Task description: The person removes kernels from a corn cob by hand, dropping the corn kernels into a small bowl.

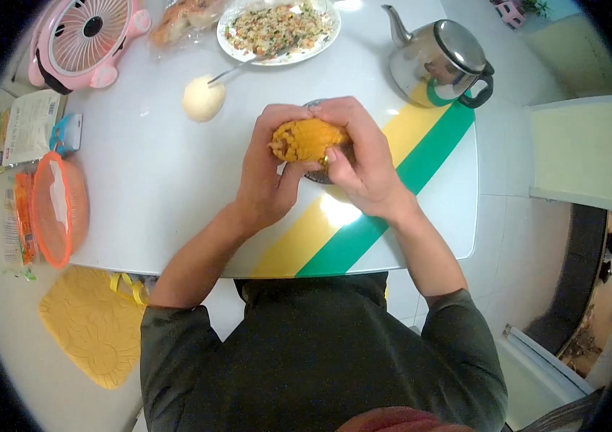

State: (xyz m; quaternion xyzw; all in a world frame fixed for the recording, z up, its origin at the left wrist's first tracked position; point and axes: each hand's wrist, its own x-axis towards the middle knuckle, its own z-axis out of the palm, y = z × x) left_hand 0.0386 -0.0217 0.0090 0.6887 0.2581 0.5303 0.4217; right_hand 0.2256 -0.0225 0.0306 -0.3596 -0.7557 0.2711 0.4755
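Note:
A yellow corn cob is held sideways between my two hands above the table. My left hand wraps round its left end, where some kernels look uneven or gone. My right hand grips the other end, its thumb pressed on the kernels at the lower right. Below the cob and partly hidden by my hands is a dark round bowl or dish; its contents are hard to make out. Just beyond my left hand lies a pale round bun on the table.
A plate of fried rice with a spoon stands at the far side, beside a plastic bag of food. A pink fan is far left, a metal kettle far right. An orange basket sits at the left edge.

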